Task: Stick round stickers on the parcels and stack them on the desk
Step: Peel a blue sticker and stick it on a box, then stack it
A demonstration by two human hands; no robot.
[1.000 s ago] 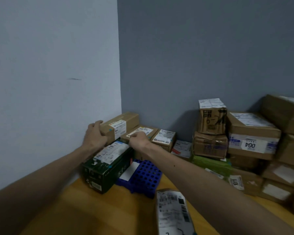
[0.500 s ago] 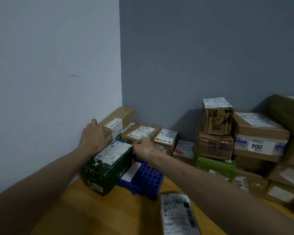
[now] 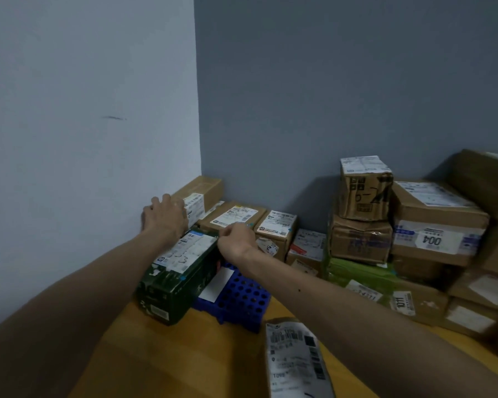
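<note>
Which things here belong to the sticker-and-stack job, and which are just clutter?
Job:
left hand on the long brown box
right hand at the dark green box
stacked parcels
desk

Lying about:
blue rack
white card on it

Left hand (image 3: 164, 218) flat on long brown parcel (image 3: 206, 189) at wall. Right hand (image 3: 236, 237) fingers curled, just right of green parcel (image 3: 179, 280); blue rack (image 3: 242, 300) below wrist.

Left hand (image 3: 164, 218) flat, outstretched — right hand (image 3: 236, 238) curled, knuckles up.
</note>
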